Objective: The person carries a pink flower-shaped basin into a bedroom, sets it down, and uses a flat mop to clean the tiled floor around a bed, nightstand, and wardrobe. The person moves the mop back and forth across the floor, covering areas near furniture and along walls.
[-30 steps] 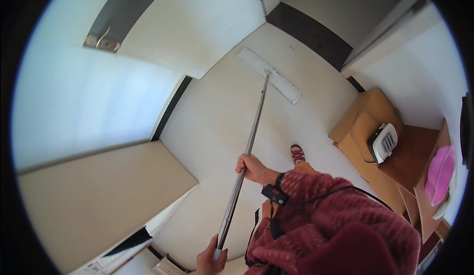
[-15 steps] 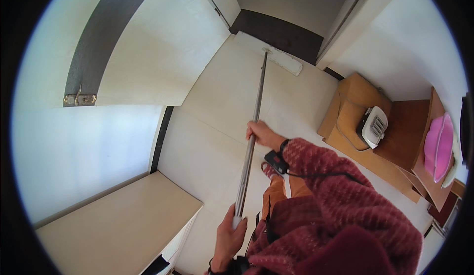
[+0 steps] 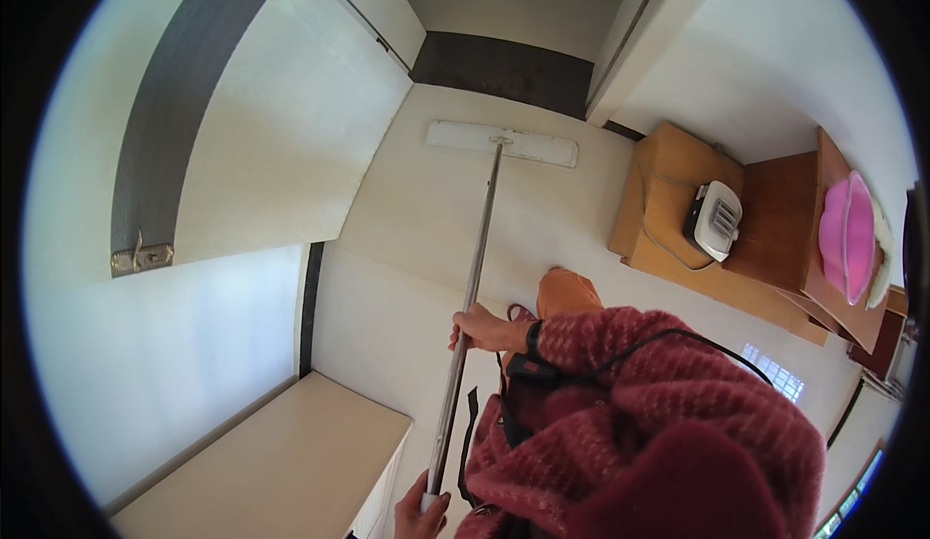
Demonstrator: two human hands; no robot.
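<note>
A flat mop with a long metal pole (image 3: 481, 224) runs from near my body out to a wide white mop head (image 3: 538, 146) lying on the pale floor. My right hand (image 3: 475, 328) is wrapped round the middle of the pole, a dark band and small black device at its wrist. At the lower edge, my left hand (image 3: 422, 510) is closed round the white grip at the pole's near end, partly cut off by the frame. The mop head lies a little short of the dark door sill (image 3: 504, 69).
On the left an open white door (image 3: 281, 103) with a metal latch stands beside a beige cabinet top (image 3: 271, 462). To the right, a wooden cabinet (image 3: 668, 171) holds a white toaster (image 3: 717, 221) with a cord. A pink basin (image 3: 848, 239) rests beyond it.
The mop head has come back from the sill toward me and turned straighter across. Both hands have moved nearer my body with the pole, and my view has shifted.
</note>
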